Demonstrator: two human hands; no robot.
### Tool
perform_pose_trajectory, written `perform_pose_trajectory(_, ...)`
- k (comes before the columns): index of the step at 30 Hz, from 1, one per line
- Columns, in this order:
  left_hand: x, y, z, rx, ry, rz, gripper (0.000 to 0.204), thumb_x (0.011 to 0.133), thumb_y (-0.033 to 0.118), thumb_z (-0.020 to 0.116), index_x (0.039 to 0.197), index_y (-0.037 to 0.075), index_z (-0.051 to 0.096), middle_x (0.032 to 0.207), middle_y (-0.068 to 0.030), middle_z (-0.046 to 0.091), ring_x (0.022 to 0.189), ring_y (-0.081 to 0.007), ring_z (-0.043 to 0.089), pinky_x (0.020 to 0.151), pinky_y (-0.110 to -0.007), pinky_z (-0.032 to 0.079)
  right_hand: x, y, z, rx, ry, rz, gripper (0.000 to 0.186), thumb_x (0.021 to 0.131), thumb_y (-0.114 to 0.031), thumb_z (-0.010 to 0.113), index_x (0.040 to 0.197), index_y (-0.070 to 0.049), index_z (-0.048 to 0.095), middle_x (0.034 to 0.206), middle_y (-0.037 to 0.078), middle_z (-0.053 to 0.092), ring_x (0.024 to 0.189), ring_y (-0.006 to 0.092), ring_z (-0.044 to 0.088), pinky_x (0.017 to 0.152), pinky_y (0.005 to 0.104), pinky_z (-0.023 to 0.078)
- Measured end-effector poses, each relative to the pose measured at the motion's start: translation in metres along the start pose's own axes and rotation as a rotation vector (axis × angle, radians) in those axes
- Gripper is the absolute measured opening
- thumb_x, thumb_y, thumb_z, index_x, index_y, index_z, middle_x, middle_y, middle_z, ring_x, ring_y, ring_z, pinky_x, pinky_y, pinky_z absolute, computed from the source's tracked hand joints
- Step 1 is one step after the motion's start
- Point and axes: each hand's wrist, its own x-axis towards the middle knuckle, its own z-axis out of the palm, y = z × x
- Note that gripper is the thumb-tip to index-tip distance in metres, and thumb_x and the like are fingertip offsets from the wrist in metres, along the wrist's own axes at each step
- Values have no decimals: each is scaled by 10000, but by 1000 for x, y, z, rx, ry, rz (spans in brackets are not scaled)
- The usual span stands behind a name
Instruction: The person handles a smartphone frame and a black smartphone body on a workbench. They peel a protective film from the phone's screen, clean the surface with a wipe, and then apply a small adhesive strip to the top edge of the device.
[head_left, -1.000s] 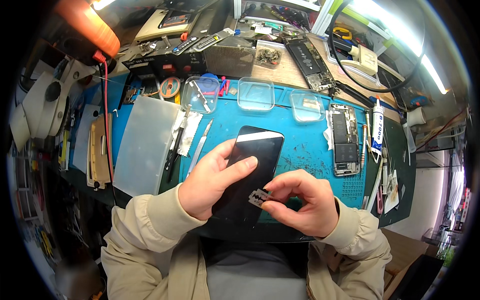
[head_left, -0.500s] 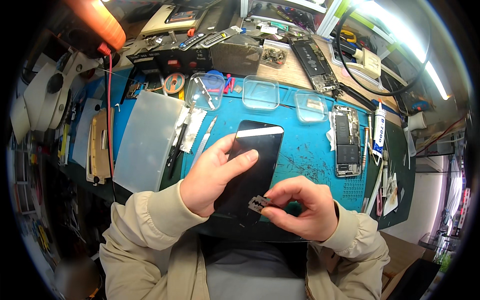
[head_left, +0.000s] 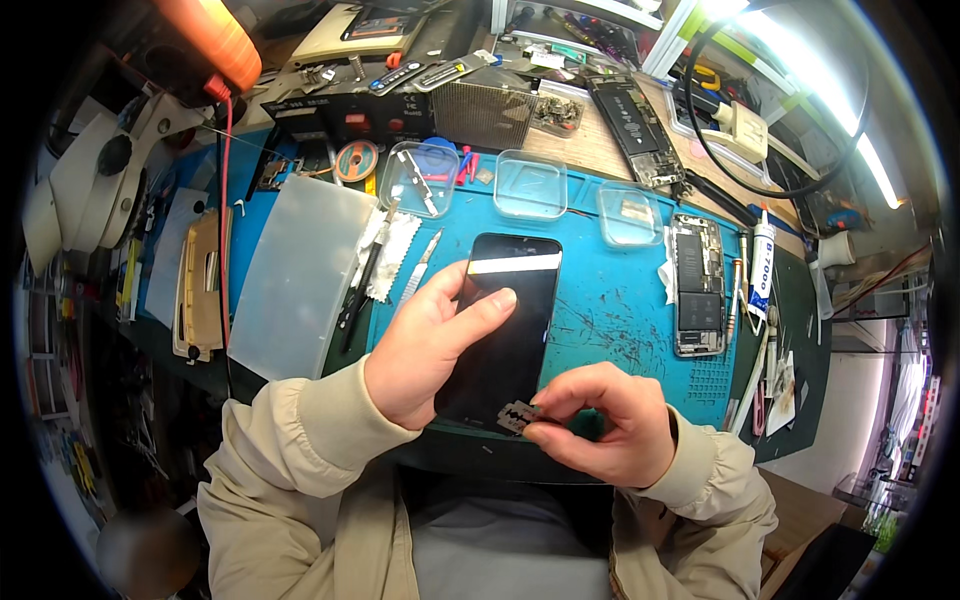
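Observation:
My left hand (head_left: 430, 345) grips a black phone screen (head_left: 508, 325) along its left edge, thumb lying on the dark glass and the other fingers hidden beneath. A bright strip of light reflects near the top of the glass. Between the thumb and fingers of my right hand (head_left: 610, 420) is pinched a small slotted razor blade (head_left: 517, 415). The blade lies over the lower right edge of the screen; whether it touches the glass I cannot tell. Beyond my left hand, a thin pointed knife (head_left: 420, 265) rests on the blue mat (head_left: 600, 320).
Small clear plastic trays (head_left: 530, 184) line the mat's far side. An opened phone (head_left: 699, 285) lies at right, near a white glue tube (head_left: 762, 262). On the left are a translucent sheet (head_left: 295, 280) and tweezers (head_left: 365, 275). Another opened phone (head_left: 632, 130) sits farther back.
The phone screen has shifted slightly and its top edge turned a little left. The blade has dropped slightly toward the screen's lower right edge. Both hands keep their holds.

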Motion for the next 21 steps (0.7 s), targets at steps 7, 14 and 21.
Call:
perform_pose_trajectory(7,-5,8,7,-59,44,78,414,955,31,522,1360,23,436,1270,-136,593,1141,-207,608,990,-355,502,-2,-9,-6,233,72,100,339,891,-20,719,1208,12,603,900,80,704,790,119,684,712,243,541)
perform_pose_trajectory(14,-9,19,9,-86,61,247,389,976,42,512,1356,23,430,1339,-128,561,1185,-223,587,1014,-412,488,14,1,-21,-204,331,110,165,883,-31,707,1036,-8,651,888,86,659,739,153,636,648,261,519)
perform_pose_trajectory(21,-10,22,6,-40,121,261,481,995,81,478,1455,53,339,1419,-110,497,1223,-232,554,1022,-423,490,19,6,-30,-886,260,-222,204,758,33,735,922,-36,634,850,83,647,734,260,584,628,331,493)
